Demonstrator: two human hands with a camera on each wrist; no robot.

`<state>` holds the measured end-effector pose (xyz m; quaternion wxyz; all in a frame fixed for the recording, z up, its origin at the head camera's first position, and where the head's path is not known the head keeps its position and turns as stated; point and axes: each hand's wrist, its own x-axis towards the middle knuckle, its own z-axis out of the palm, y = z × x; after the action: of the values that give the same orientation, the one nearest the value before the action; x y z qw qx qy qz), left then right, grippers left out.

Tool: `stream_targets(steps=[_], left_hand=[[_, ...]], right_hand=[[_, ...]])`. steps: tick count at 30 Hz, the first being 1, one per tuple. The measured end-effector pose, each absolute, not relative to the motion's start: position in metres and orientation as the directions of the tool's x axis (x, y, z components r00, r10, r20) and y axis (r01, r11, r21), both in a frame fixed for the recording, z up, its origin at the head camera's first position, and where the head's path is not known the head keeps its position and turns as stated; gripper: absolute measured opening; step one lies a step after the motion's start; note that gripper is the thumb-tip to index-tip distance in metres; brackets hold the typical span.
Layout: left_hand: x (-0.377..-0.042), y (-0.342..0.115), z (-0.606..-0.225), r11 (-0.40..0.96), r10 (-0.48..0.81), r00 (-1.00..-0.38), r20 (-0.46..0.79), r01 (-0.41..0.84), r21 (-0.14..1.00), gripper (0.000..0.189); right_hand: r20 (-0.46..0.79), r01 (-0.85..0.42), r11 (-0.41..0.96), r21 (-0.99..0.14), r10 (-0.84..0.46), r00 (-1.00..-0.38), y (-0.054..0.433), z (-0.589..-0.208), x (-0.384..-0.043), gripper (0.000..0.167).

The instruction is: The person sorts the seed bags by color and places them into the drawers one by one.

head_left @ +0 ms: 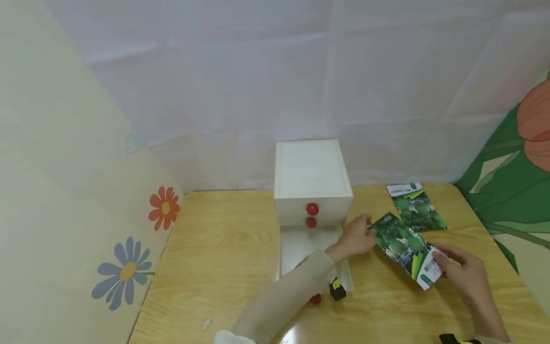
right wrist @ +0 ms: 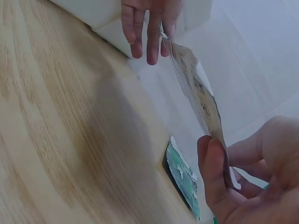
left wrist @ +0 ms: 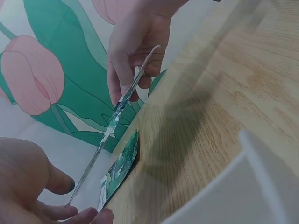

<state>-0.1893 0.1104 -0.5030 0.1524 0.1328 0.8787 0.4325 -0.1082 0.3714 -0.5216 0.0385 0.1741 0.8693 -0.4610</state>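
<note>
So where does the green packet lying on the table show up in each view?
Head: the lying packet is right of centre, partly behind the raised packet.
Left wrist: lower half, left of centre.
Right wrist: lower half, right of centre.
Shared landmark: the raised packet.

Of the print in view, I can read no word, brand or number for certain. The flat, glossy, green leaf-patterned packet (head_left: 399, 242) in my right grip (head_left: 466, 273) has a white end panel (head_left: 431, 270) with a barcode-like block of dark strokes and a green oval mark (head_left: 425, 279), both too small to read; pale characters near its dark end are blurred. The second flat, green leaf-patterned packet (head_left: 420, 212), on the yellowish wooden bench (head_left: 227, 239), bears a blurred dark line across its white header (head_left: 403, 189). Dark characters on my packet's tan reverse (right wrist: 204, 105) are illegible too.
</note>
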Motion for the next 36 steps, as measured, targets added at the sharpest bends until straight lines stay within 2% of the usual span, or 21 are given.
stream_targets(steps=[6,21,26,31,33,36], left_hand=[[-0.187,0.109,-0.505,0.545,0.378,-0.906,-0.190,0.052,0.837,0.044],[-0.186,0.102,-0.496,0.435,0.386,-0.876,-0.289,-0.104,0.894,0.032],[-0.183,0.100,-0.496,0.389,0.393,-0.873,-0.288,-0.126,0.912,0.026],[-0.178,0.097,-0.498,0.353,0.385,-0.886,-0.260,-0.118,0.928,0.022],[-0.175,0.096,-0.498,0.340,0.383,-0.887,-0.259,-0.126,0.932,0.021],[-0.170,0.096,-0.499,0.324,0.375,-0.888,-0.267,-0.144,0.935,0.018]], right_hand=[[-0.239,0.347,0.528,-0.775,0.263,-0.935,0.372,-0.519,-0.104,0.055],[-0.256,0.311,0.453,-0.835,0.180,-0.950,0.385,-0.507,-0.100,0.023],[-0.227,0.280,0.427,-0.860,0.172,-0.959,0.388,-0.508,-0.098,0.029],[-0.281,0.318,0.294,-0.901,0.163,-0.946,0.392,-0.510,-0.099,0.022],[-0.336,0.366,0.253,-0.896,0.156,-0.929,0.394,-0.510,-0.099,0.029],[-0.430,0.450,0.220,-0.865,0.136,-0.893,0.397,-0.509,-0.099,0.067]])
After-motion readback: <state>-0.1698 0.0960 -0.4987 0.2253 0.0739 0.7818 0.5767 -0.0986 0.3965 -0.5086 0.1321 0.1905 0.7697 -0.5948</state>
